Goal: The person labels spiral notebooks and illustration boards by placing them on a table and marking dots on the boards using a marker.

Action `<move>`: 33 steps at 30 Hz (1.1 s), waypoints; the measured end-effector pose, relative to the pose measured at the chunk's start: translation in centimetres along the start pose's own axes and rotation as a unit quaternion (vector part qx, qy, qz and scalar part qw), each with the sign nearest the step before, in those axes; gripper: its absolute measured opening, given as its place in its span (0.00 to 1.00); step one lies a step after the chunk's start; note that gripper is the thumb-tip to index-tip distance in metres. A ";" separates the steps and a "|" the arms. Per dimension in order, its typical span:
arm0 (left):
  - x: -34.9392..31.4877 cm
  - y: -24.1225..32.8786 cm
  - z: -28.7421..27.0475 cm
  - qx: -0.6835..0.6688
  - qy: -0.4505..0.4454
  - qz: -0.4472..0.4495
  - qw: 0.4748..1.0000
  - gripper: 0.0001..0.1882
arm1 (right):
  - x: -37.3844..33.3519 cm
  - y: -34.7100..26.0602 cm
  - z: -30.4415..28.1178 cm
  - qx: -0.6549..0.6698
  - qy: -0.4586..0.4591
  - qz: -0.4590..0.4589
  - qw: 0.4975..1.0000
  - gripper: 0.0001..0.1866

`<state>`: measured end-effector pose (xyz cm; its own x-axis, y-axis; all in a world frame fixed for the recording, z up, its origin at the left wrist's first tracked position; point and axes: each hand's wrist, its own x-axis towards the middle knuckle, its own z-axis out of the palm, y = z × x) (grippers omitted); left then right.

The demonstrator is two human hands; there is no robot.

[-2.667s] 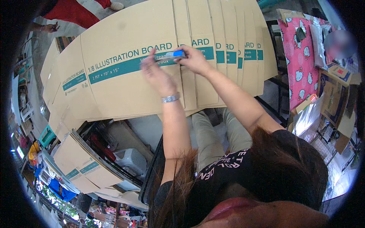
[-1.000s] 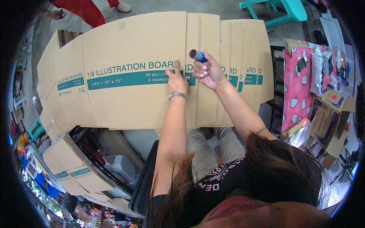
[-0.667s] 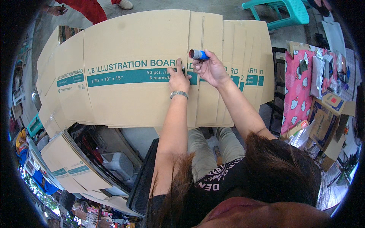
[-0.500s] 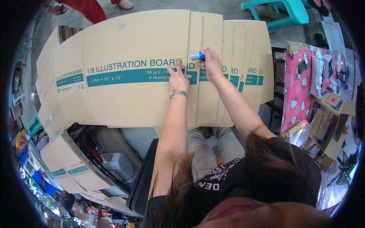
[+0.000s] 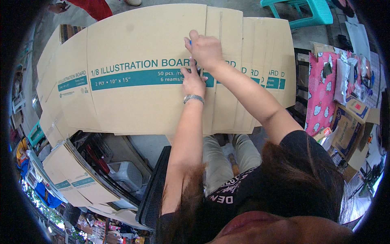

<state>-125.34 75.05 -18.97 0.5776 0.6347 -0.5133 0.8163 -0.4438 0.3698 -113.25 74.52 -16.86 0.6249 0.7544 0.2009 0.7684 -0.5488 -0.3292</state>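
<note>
A printed brown cardboard sheet (image 5: 138, 101) with green bands lies flat in front of me, on top of a fanned row of similar sheets (image 5: 266, 42). My left hand (image 5: 193, 81) presses on its right part, fingers spread, with a bracelet at the wrist. A small dark spot shows beside those fingers, too small to make out. Farther away, my right hand (image 5: 205, 51) is closed above the same sheet, close to its right edge. Only a sliver of the short blue cylinder (image 5: 190, 42) in its grip peeks out; the rest is hidden by the hand.
More cardboard (image 5: 77, 175) is stacked at the lower left, near a grey plastic stool (image 5: 125, 175). A teal stool (image 5: 313, 14) stands at the far right. Beside the sheets are a pink patterned panel (image 5: 319, 93) and an opened carton (image 5: 349, 126). A person's red-clad leg (image 5: 95, 8) shows at far left.
My right hand has swung left and farther away across the sheet, turning so that the blue cylinder with its grey end is now mostly covered. My left hand stays pressed on the cardboard.
</note>
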 end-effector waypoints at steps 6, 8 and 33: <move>0.5 -1.0 0.5 -0.027 0.014 0.006 1.000 0.52 | 0.4 1.7 4.1 0.042 -0.101 0.102 0.989 0.15; 0.3 -0.4 0.5 -0.023 0.002 -0.002 1.000 0.52 | 0.8 4.4 3.2 0.103 -0.100 0.207 0.968 0.16; 0.0 0.4 0.5 0.045 -0.001 -0.006 0.999 0.53 | -5.1 7.8 -0.5 0.097 -0.101 0.136 0.981 0.14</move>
<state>-125.04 74.52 -19.24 0.5678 0.6393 -0.5186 0.8204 -0.4911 0.2929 -110.36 66.24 -20.01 0.7480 0.6562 -0.0990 0.5239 -0.6755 -0.5188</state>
